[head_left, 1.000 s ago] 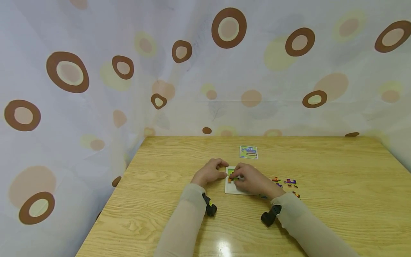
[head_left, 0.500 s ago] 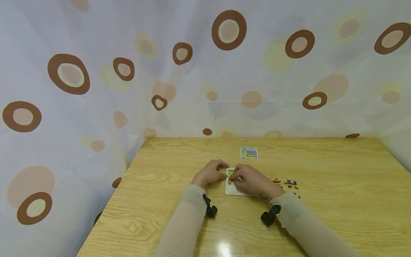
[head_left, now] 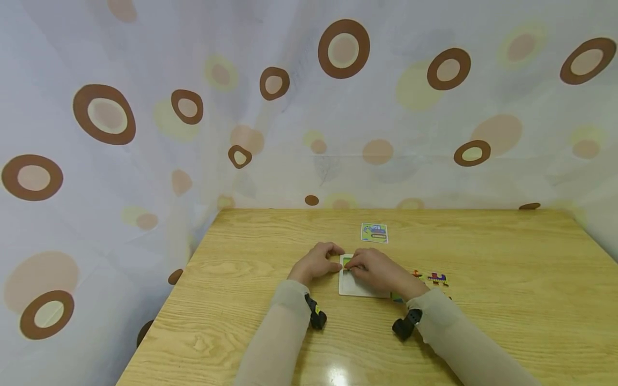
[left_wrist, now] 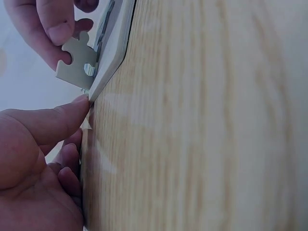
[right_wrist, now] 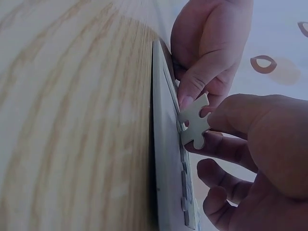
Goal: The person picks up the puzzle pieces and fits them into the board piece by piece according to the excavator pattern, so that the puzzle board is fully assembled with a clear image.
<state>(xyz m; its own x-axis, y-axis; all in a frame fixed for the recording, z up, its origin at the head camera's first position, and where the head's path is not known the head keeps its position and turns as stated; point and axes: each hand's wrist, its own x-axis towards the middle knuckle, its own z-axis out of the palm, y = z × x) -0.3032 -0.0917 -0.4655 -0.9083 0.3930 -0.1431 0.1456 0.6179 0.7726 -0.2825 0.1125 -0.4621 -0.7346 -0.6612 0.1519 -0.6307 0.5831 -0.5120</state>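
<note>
The puzzle piece (right_wrist: 196, 122) sits at the tips of the right hand (head_left: 379, 269), pinched between thumb and finger with only the piece's thickness between them. The hold is on its upper part, near a notch, so most of its pale face shows past the fingertips. It stands tilted on edge, and its lower edge is down at the tray (head_left: 359, 288); whether it touches the tray's inside cannot be told. The other fingers of that hand are bent beneath the pinch, holding nothing that shows.

The tray lies flat directly under the grip. A green patch (head_left: 346, 261) shows inside it, just beyond the pinching fingertips.

Left of the grip and near it, the left hand (head_left: 316, 264) rests at the tray's side. Its thumb tip touches the rim by the piece, and its fingers are loosely bent, well parted from the thumb.

To the right of the grip, past the right wrist, loose pieces (head_left: 438, 278) lie on the table (head_left: 512, 300). A green and blue piece (head_left: 397, 297) lies nearer, partly under that wrist. Beyond the grip, apart from the tray, lies a picture card (head_left: 374, 232) showing a digger.
</note>
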